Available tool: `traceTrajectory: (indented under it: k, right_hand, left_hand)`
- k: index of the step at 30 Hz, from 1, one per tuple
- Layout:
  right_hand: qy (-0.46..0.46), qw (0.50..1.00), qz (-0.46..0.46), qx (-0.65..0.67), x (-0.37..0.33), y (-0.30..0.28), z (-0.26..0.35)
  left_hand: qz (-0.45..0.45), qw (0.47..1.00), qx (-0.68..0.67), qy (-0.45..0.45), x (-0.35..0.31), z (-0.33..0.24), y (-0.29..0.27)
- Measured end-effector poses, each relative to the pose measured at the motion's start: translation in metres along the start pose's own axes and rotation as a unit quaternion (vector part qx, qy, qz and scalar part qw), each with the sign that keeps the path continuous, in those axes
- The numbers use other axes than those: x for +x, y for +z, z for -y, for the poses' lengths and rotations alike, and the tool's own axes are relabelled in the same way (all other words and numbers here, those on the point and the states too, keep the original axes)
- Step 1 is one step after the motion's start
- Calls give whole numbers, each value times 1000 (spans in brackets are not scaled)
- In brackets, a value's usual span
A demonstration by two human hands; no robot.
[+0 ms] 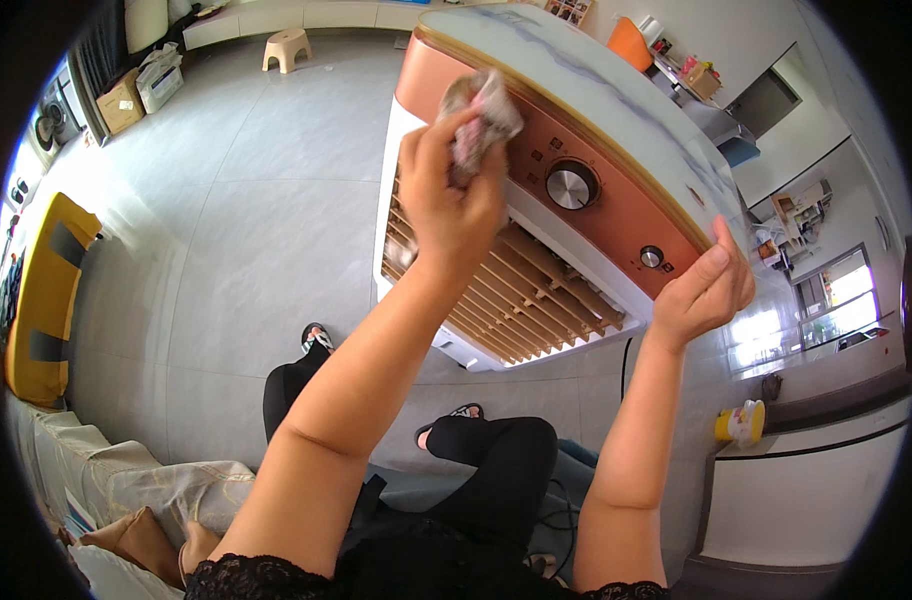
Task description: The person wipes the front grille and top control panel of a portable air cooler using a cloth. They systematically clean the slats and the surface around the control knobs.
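Observation:
In front of me stands a boxy appliance, seemingly a table heater, with a white marbled top [616, 70], a copper-coloured control panel [521, 160] and a slatted grille [531, 285]. A large silver knob [572, 185] and a smaller knob [652, 257] sit on the panel. My left hand [451, 205] is closed round a crumpled greyish-pink cloth [481, 120], held against the panel's left part. My right hand [706, 285] grips the right-hand corner of the heater, its thumb and a finger at the edge of the top.
A yellow padded seat [51, 290] is at the left. Farther back are a small beige stool [287, 48] and a cardboard box [121, 102]. A yellow-and-white bucket [741, 424] stands at the right beside a white cabinet [806, 500]. Below me is a fabric-covered sofa [126, 465].

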State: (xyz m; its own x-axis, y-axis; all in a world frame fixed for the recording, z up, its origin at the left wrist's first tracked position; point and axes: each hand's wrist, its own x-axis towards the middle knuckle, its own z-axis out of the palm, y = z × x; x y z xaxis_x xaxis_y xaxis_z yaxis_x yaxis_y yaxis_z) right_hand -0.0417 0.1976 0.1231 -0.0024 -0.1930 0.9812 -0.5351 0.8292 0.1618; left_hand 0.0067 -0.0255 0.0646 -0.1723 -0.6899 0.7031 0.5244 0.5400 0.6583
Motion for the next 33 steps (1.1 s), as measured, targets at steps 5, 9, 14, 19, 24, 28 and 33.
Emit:
traceTrajectory:
  k: [5, 9, 14, 19, 24, 28, 33]
  right_hand:
    - [1, 1000, 7, 7, -1, -2, -1]
    - [-1, 1000, -6, 16, 2, -3, 1]
    - [1, 1000, -8, 10, -1, -6, -1]
    - [-1, 1000, -11, 18, 3, -5, 1]
    - [-5, 1000, -12, 23, 4, -6, 2]
    - [-2, 1000, -11, 22, 3, -6, 1]
    - [-3, 1000, -8, 19, 3, -5, 4]
  left_hand:
    - [96, 988, 89, 84, -27, -2, 11]
    - [191, 973, 107, 71, -67, 22, -23]
    - [99, 993, 33, 48, -13, -14, -5]
    - [176, 962, 148, 144, -21, 2, 0]
    - [180, 967, 88, 157, -21, 21, -33]
    - [153, 957, 153, 193, 42, 19, -18]
    - [120, 961, 180, 173, 3, 71, -23]
